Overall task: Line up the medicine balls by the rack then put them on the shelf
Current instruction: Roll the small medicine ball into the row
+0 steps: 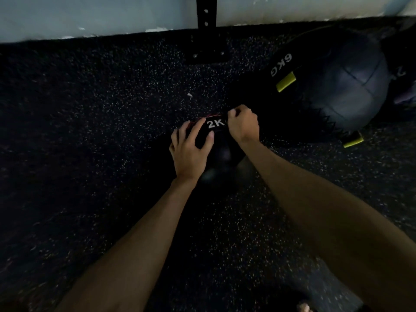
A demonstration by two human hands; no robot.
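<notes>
Though the light is poor, I can see the 2 kg medicine ball (216, 125) on the speckled floor (101, 131), held between both hands. My left hand (191, 146) curls over its left side, fingers spread across the top and thumb just below the white label. My right hand (243, 125) is bunched tight on the ball's upper right edge, covering the end of the label. Just to the right lies the bigger 6 kg medicine ball (333, 86); whether the two touch, I cannot tell. The rack post (206, 16) stands beyond, against the wall (90, 14).
</notes>
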